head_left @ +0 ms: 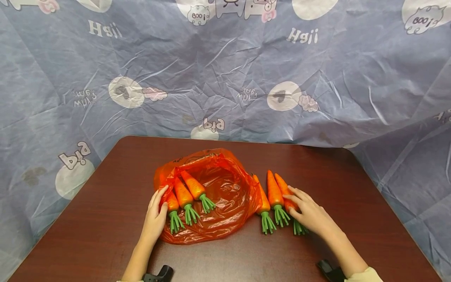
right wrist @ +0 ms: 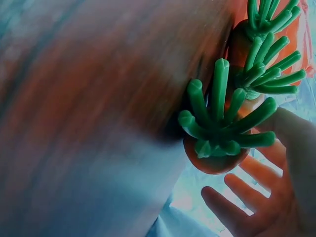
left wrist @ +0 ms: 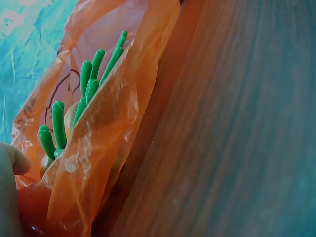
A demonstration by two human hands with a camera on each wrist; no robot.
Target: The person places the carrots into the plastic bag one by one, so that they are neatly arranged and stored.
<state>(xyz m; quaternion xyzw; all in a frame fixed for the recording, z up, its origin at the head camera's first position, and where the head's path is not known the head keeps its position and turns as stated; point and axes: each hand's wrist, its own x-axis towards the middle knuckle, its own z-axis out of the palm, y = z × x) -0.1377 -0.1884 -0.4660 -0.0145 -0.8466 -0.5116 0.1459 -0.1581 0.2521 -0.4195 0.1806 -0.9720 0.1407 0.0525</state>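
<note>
A translucent red plastic bag (head_left: pixel 225 223) lies on the table with its mouth spread towards me. Three carrots with green tops, a left one (head_left: pixel 172 203), a middle one (head_left: pixel 182 193) and a right one (head_left: pixel 192 185), lie in its left part. My left hand (head_left: pixel 155 215) rests against the bag's left edge beside the left carrot, fingers fairly straight. Right of the bag are three more carrots: one (head_left: pixel 264 201) against the bag, one (head_left: pixel 273 192) in the middle, and the rightmost carrot (head_left: pixel 282 185). My right hand (head_left: pixel 311 213) touches that rightmost carrot, its fingers extended and spread.
The dark brown table (head_left: pixel 218 260) has rounded far corners. A wrinkled blue-grey printed cloth (head_left: pixel 218 70) hangs behind it and along the sides. Black wrist devices, a left one (head_left: pixel 160 274) and a right one (head_left: pixel 329 270), show near the front edge.
</note>
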